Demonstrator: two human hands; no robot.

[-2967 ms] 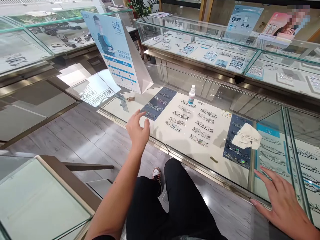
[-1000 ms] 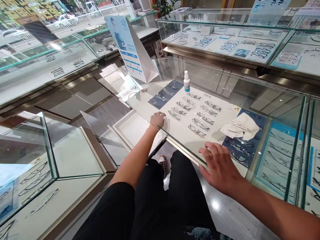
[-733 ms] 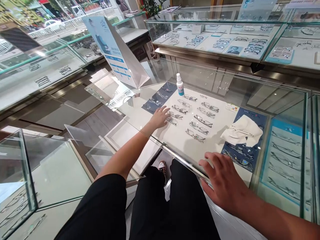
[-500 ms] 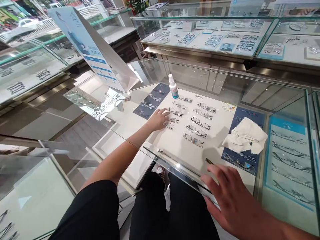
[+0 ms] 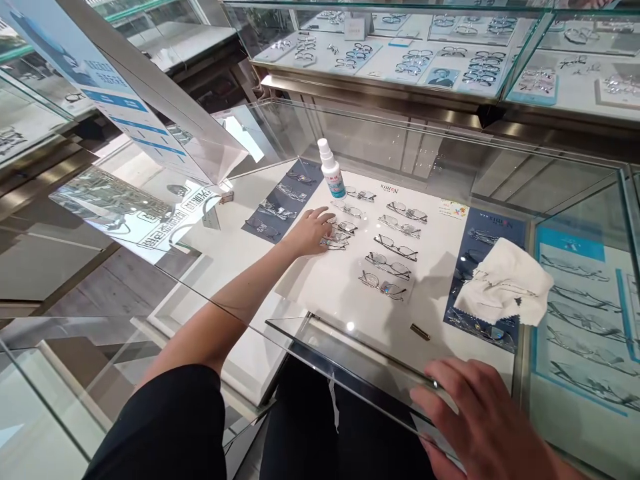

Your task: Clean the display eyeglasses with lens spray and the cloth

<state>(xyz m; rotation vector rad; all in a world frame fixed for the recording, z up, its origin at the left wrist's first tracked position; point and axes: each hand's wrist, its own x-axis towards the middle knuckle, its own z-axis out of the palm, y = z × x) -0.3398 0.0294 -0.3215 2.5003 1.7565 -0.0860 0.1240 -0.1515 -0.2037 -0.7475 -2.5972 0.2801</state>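
My left hand (image 5: 311, 233) reaches in under the glass top, its fingers spread at the left column of eyeglasses (image 5: 339, 235). The fingertips are at the lower pairs there; whether they touch them I cannot tell. A second column of eyeglasses (image 5: 388, 265) lies to the right on the white display board (image 5: 320, 280). My right hand (image 5: 475, 407) is at the front edge of the counter, fingers loosely bent and apart, with nothing seen in it. A small gold-and-dark bar (image 5: 420, 332) lies just beyond it.
A white spray bottle (image 5: 332, 170) stands behind the left column. A crumpled white cloth (image 5: 504, 283) lies on the glass over a dark blue board (image 5: 484, 228). A tall sign (image 5: 125, 100) leans at the left. Glass display cases (image 5: 400, 73) with more eyeglasses stand behind.
The view has shifted slightly, and the gold-and-dark bar shows more fully. The lowest pairs in the left column now lie closer together beside my left hand. My right hand has moved slightly down.
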